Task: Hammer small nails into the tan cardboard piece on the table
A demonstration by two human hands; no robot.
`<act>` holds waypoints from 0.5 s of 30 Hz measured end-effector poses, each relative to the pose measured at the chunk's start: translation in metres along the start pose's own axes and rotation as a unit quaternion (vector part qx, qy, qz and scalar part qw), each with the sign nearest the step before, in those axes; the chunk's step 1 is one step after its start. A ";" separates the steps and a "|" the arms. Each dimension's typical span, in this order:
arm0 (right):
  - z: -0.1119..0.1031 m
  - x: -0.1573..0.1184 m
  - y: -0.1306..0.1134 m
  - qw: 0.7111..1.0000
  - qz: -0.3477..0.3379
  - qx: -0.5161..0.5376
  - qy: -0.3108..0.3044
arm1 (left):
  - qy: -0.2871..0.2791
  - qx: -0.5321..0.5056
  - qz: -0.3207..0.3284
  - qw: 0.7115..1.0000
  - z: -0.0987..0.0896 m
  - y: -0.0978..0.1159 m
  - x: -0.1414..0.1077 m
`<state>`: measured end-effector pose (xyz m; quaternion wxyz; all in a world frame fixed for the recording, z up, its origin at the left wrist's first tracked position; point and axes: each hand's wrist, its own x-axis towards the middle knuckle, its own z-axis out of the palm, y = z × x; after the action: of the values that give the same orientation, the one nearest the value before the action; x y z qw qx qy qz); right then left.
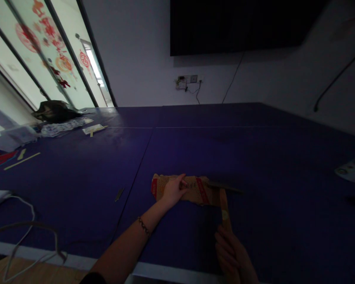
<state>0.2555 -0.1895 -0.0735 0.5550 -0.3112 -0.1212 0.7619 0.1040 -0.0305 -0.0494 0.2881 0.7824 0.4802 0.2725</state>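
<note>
A flat piece of brown cardboard (195, 193) with red stripes lies on the dark blue table (254, 157). My left hand (175, 191) rests on its left half, fingers bent, with the thumb and index finger near each other; whether something small is between them is too dark to tell. My right hand (229, 250) is wrapped round the wooden handle of a hammer (225, 209). The hammer's dark head lies over the cardboard's right end. Several thin nail-like pieces (118, 194) lie on the table left of the cardboard.
A white cable (32, 213) loops over the near left edge. Farther back on the left are a black bag (56, 111), a clear plastic box (14, 138) and thin strips (22, 161). A patterned object (353, 169) sits at the right. A black screen (239, 23) hangs on the wall.
</note>
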 end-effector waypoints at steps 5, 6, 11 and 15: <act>-0.001 0.001 -0.001 1.000 0.005 -0.008 0.006 | -0.026 -0.011 0.022 0.999 -0.009 -0.001 0.000; -0.001 0.001 -0.001 1.000 0.008 -0.010 0.006 | -0.037 -0.006 0.029 0.999 -0.013 0.001 0.000; -0.004 0.000 0.005 0.998 -0.017 -0.005 0.063 | -0.059 0.106 0.028 0.992 -0.043 0.012 -0.014; -0.011 0.000 0.010 0.993 -0.020 -0.019 0.113 | 0.020 0.161 -0.063 0.985 -0.083 0.002 -0.049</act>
<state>0.2546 -0.1950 -0.0873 0.5739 -0.4039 -0.0784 0.7081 0.0277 -0.0596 0.0011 0.1650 0.7813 0.5718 0.1883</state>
